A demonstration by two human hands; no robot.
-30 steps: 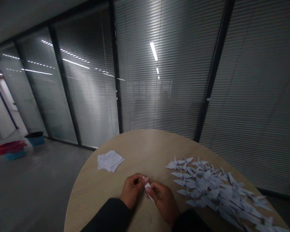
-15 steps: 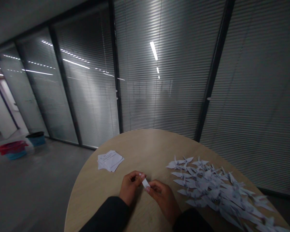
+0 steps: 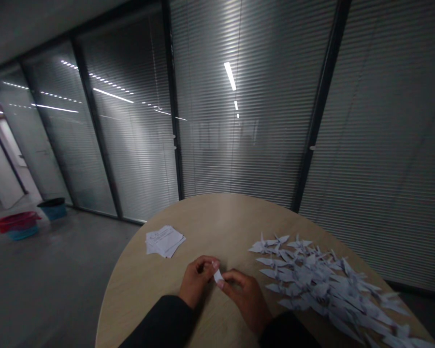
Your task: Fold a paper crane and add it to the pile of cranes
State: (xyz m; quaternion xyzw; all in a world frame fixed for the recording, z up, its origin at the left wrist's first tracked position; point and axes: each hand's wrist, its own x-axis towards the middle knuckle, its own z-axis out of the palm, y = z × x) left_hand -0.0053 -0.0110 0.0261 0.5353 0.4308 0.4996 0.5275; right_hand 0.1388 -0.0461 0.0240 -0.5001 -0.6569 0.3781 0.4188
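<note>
A small folded piece of white paper [image 3: 218, 276] is held above the tabletop between my two hands. My left hand [image 3: 196, 280] pinches its upper end between thumb and fingers. The lower end is gripped by the thumb and forefinger of my right hand [image 3: 244, 296]. Fingertips cover part of the paper, so its full shape is hidden. To the right of my right hand lies a large heap of folded white paper cranes [image 3: 322, 282]. Beyond my left hand sits a loose stack of square paper sheets [image 3: 166, 241], the top one bearing printed text.
The round wooden table [image 3: 228, 212] has a curved edge near a glass partition with blinds [image 3: 239, 159]. On the floor at the left stand a bin with a red liner [image 3: 16, 224] and a bin with a black liner [image 3: 53, 209].
My left fingertips have shifted slightly along the paper, and less of it shows between my hands. Both hands still hold it in nearly the same place.
</note>
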